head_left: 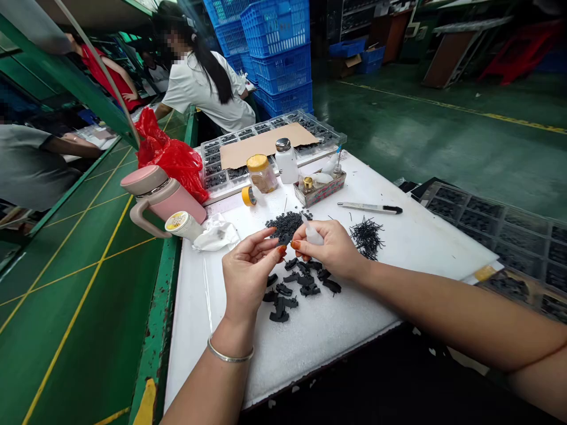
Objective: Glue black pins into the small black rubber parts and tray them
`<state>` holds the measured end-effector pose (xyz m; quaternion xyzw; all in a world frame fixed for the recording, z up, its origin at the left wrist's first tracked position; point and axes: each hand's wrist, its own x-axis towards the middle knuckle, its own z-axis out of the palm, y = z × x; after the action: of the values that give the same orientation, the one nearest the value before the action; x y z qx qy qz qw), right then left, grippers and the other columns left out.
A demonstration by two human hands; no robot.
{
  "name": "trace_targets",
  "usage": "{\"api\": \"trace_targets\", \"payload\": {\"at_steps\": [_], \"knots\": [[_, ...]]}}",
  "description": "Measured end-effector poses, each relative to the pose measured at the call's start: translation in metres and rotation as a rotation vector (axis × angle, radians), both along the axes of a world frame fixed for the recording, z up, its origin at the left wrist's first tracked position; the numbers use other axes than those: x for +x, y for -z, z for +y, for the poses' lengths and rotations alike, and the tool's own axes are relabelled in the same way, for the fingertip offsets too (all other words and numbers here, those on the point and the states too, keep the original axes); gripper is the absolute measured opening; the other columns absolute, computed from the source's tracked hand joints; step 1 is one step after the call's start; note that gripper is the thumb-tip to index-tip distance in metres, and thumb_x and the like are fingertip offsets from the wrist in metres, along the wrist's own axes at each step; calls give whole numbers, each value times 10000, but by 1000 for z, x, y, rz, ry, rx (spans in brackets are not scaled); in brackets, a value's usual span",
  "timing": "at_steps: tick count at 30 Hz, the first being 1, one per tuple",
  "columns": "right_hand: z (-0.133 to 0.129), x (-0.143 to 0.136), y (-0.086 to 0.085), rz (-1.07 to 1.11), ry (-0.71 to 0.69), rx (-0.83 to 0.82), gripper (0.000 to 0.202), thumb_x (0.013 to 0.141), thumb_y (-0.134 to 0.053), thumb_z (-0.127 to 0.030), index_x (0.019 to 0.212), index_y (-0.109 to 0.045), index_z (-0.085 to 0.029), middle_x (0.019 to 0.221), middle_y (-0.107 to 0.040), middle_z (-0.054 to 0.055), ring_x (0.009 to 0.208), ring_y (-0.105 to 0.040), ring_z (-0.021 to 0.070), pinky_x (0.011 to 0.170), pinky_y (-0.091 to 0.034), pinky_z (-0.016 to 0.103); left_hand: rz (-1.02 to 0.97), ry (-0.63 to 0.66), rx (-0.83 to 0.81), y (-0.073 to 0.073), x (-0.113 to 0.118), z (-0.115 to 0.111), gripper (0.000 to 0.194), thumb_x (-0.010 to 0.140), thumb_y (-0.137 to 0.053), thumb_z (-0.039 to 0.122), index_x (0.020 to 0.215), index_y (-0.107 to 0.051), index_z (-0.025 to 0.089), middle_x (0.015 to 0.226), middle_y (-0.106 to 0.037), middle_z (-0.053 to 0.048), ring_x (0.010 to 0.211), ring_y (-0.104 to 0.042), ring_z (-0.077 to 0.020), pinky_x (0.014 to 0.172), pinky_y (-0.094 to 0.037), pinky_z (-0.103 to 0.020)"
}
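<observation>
My left hand (pixel 248 265) is closed, thumb against fingers, on a small black plastic part (pixel 284 241). Close beside it, my right hand (pixel 334 248) has a small white squeeze bottle (pixel 313 235) with a pointed tip tucked in its grip. The right thumb and forefinger meet at the black part; whether they pinch a tiny piece is hidden. Below the hands lie several curved black parts (pixel 305 278) on the white table sheet (pixel 354 313). Behind them is a heap of small black rings (pixel 290 222), and to the right a pile of thin black pins (pixel 367 237).
A pink mug (pixel 177 198), a crumpled tissue (pixel 217 234), yellow tape (pixel 248 196), a jar (pixel 262 174), a white pump bottle (pixel 286 162) and a small box (pixel 322 190) stand around. A pen (pixel 370 208) lies right. Trays (pixel 336 137) and a seated co-worker (pixel 206 88) are beyond.
</observation>
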<state>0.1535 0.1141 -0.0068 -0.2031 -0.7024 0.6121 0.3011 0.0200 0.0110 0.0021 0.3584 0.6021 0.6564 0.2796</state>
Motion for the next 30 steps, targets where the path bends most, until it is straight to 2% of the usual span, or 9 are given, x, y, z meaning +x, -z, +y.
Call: {"api": "trace_targets", "payload": {"at_steps": [12, 26, 30], "knots": [[0, -3, 2, 13, -3, -30, 162, 802, -614, -284, 727, -589, -142, 620, -602, 4, 528, -524, 97, 500, -412, 212, -42, 17, 12, -1, 0, 0, 354, 661, -787, 171, 1000, -683, 165, 785, -706, -38, 653, -670, -145, 614, -565, -192], [-1, -5, 5, 56, 1, -84, 200, 756, -682, -325, 810, -629, -140, 645, -602, 3, 534, -539, 100, 496, -428, 203, -34, 54, -11, -3, -1, -1, 432, 669, -785, 204, 1069, -639, 132, 813, -707, -72, 651, -654, -151, 628, -556, -231], [-1, -5, 5, 43, 4, -76, 176, 747, -685, -305, 752, -623, -140, 616, -600, 0, 525, -524, 96, 481, -406, 194, -15, 78, -42, -2, 1, 0, 437, 673, -786, 230, 1068, -631, 124, 828, -709, -83, 702, -665, -172, 647, -558, -242]]}}
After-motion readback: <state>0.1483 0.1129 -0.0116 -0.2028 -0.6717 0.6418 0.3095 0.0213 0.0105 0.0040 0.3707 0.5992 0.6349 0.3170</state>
